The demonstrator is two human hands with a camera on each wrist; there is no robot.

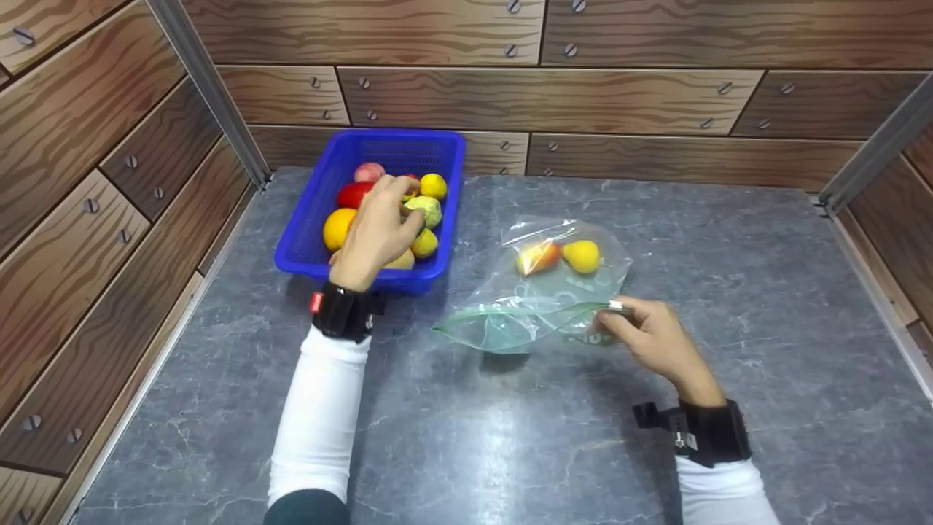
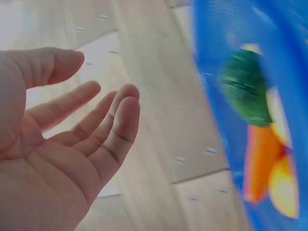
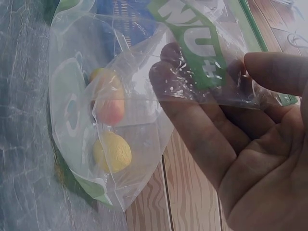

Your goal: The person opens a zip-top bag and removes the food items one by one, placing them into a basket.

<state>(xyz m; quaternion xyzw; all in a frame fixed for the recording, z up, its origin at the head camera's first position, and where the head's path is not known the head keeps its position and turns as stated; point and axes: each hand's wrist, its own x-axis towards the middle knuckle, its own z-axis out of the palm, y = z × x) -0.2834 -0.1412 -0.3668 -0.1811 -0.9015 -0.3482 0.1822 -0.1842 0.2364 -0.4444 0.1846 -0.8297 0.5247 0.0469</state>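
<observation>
My left hand (image 1: 380, 227) is over the blue plastic basket (image 1: 297, 237), its fingers loosely bent. The left wrist view shows this hand (image 2: 72, 127) with nothing in its grasp. In the basket are a red fruit or vegetable (image 1: 353, 195), an orange fruit (image 1: 337, 229) and several yellow or pale green ones; the hand hides some. My right hand (image 1: 652, 339) pinches the green-edged mouth of a clear zip bag (image 1: 510, 332) at its right corner. Inside the bag lie a red-yellow fruit (image 3: 110, 98) resembling a mango and a yellow lemon (image 3: 112, 152).
The grey marbled tabletop (image 1: 452, 452) is bounded by wood-patterned panels (image 1: 619, 102) at the back and sides. The basket stands at the back left, near the left panel (image 1: 146, 153). A blurred dark green vegetable (image 2: 246, 87) and an orange piece (image 2: 260, 163) show in the left wrist view.
</observation>
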